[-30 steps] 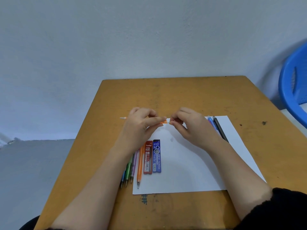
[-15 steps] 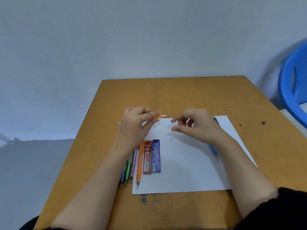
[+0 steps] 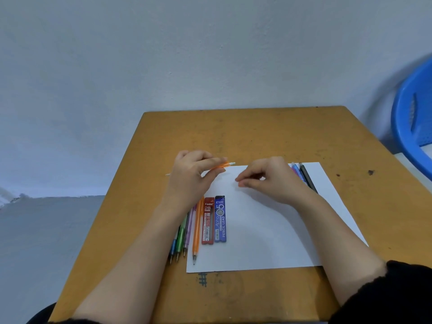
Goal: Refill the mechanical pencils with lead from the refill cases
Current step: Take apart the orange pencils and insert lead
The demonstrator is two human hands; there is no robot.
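Left hand (image 3: pixel 191 176) pinches an orange pencil (image 3: pixel 221 165) at the paper's (image 3: pixel 268 230) 11 o'clock corner.
Judged light, thin and slick, best held mid-barrel; its long axis runs 9 to 3 o'clock, white end toward 3, tip toward 9; right hand (image 3: pixel 268 181) hovers just beside at 3, fingers curled, perhaps round something small; red case (image 3: pixel 207 220) and blue case (image 3: pixel 220 218) lie at 6.

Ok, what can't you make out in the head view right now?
Head view:
In the right hand, whether the grip holds anything: curled fingers hide it.
The middle of the held orange pencil: covered by the left hand.
Lower parts of the right-side pencils: behind the right wrist.
Lead left in the red case and blue case: too small to tell.
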